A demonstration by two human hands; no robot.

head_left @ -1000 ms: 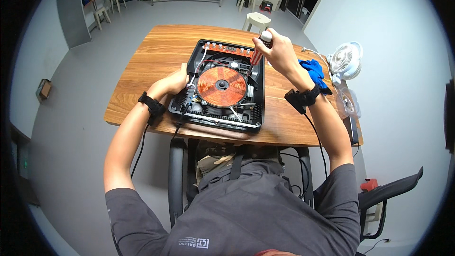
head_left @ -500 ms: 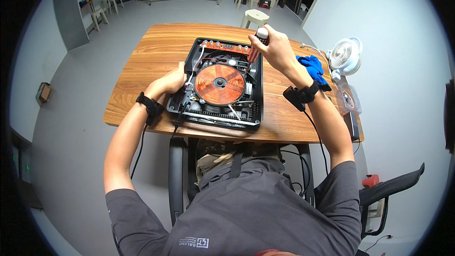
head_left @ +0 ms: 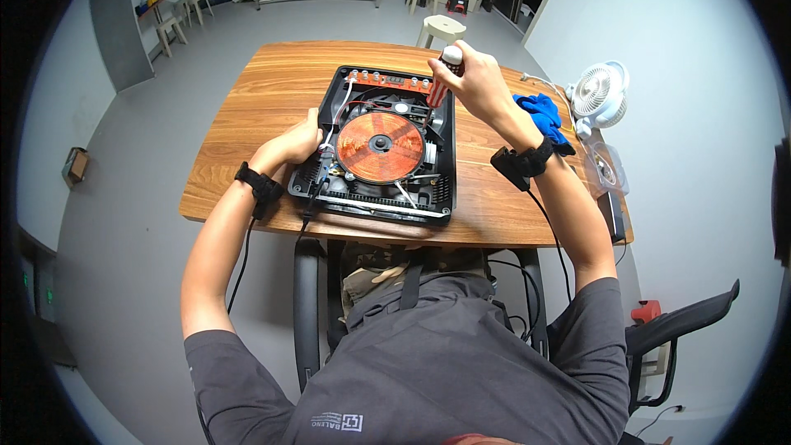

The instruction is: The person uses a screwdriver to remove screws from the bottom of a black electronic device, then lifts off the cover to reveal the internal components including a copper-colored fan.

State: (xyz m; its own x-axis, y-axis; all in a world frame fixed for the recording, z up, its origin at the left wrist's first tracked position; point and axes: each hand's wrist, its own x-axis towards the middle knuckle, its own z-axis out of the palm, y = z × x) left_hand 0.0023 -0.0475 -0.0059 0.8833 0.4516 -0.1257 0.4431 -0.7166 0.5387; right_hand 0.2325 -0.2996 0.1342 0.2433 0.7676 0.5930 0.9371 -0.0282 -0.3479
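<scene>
Two hands are at work on the opened cooker (head_left: 381, 148) in the middle of the frame; the right hand (head_left: 476, 81), up and right of centre, is clamped around a red-handled screwdriver (head_left: 439, 82) with a pale cap, held nearly upright with its tip down at the cooker's upper right corner; half a second ago that hand sat in much the same spot, so the change is slight, a small turn of the wrist at most, and I judge it is still working a fastener in that corner rather than moving on; the left hand (head_left: 292, 142), left of centre, rests against the cooker's left edge, fingers curled on the casing, bracing it as it did before; outward now: the cooker lies flat on the wooden table (head_left: 247, 115), its top off, a copper-coloured coil (head_left: 381, 147) round in the middle, black housing around it, a row of small parts along the upper edge, wires running down the left side; to the right lies a blue cloth (head_left: 540, 111), beyond it a small white fan (head_left: 599, 92); a white stool (head_left: 441, 29) stands past the table at the top.
</scene>
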